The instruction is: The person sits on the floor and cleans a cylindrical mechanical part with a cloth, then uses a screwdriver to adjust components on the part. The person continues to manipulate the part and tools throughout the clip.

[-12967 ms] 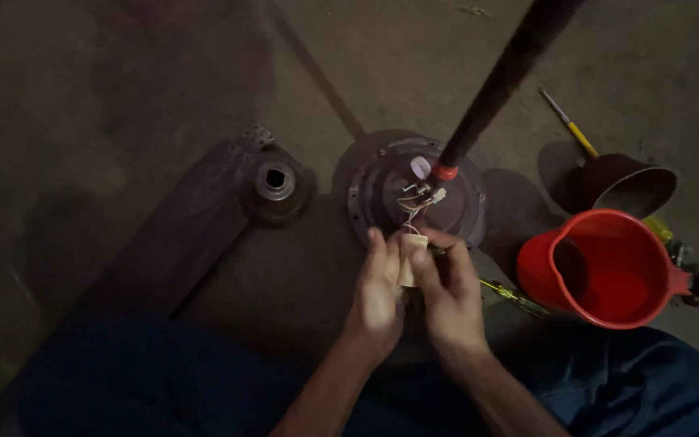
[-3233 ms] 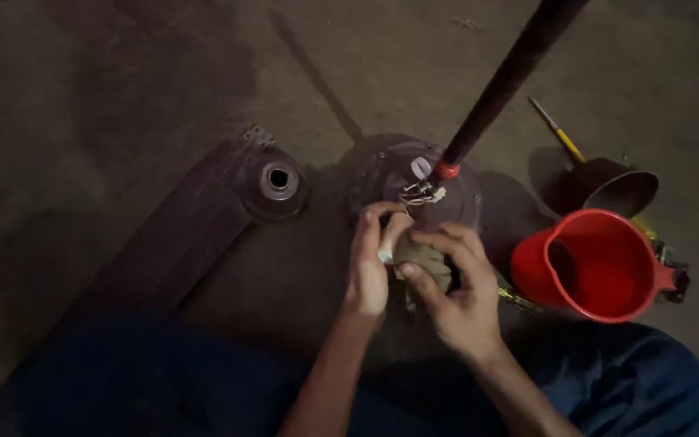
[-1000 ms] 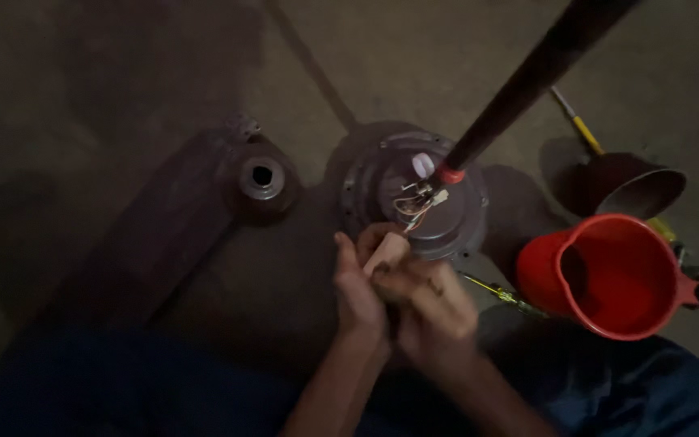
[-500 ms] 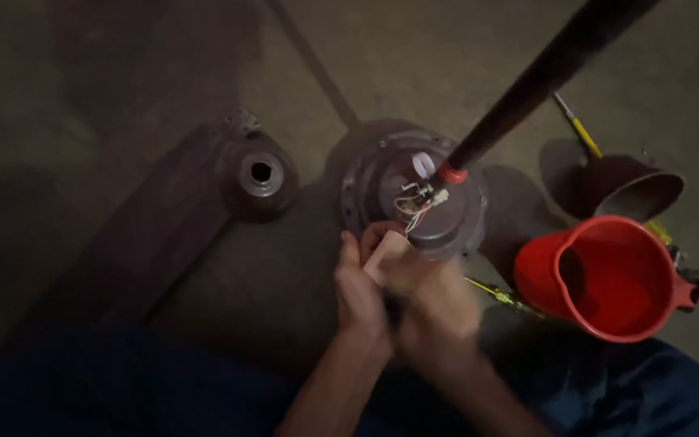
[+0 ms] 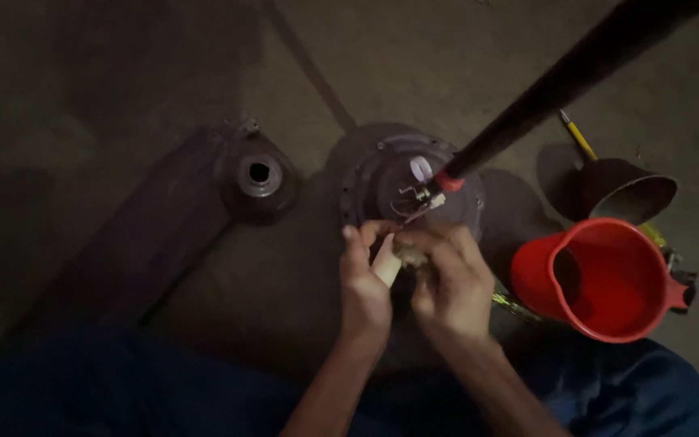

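At centre frame, on the concrete floor (image 5: 123, 97), both hands meet over a small pale piece (image 5: 387, 265). The left hand (image 5: 364, 287) pinches it between thumb and fingers, and the right hand (image 5: 451, 283) is curled shut on its far end. Just beyond, at 12 o'clock from the hands, sits a round motor housing (image 5: 382, 178) with loose wires (image 5: 416, 197) at its hub. A dark rod (image 5: 560, 81) rises from the hub toward 1 o'clock, crossing above the housing. At 10 o'clock lies a fan blade (image 5: 147, 243) with a round hub (image 5: 259, 172). At 3 o'clock stands a red jug (image 5: 600, 279), a brown cup (image 5: 624, 190) behind it, and a yellow screwdriver (image 5: 578, 139) further off.
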